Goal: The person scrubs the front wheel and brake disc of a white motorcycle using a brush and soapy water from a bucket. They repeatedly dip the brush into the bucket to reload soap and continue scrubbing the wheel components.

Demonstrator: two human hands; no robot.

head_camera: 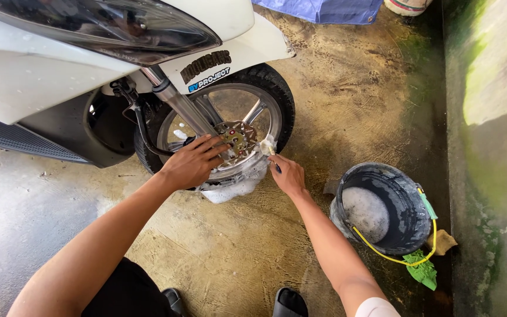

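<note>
A white scooter's front wheel (268,88) stands on wet concrete, its silver rim and brake disc (239,138) streaked with soap foam. My left hand (192,161) rests flat on the rim beside the disc, fingers spread toward the hub. My right hand (286,175) is closed around a small brush (268,148) whose soapy head touches the rim at the disc's right edge. White foam (233,188) has gathered under the tyre.
A dark bucket (409,202) of sudsy water with a yellow handle stands right of the wheel, green rags (421,270) beside it. A mossy wall runs along the right. A blue tarp (324,9) lies behind. My sandalled feet are at the bottom edge.
</note>
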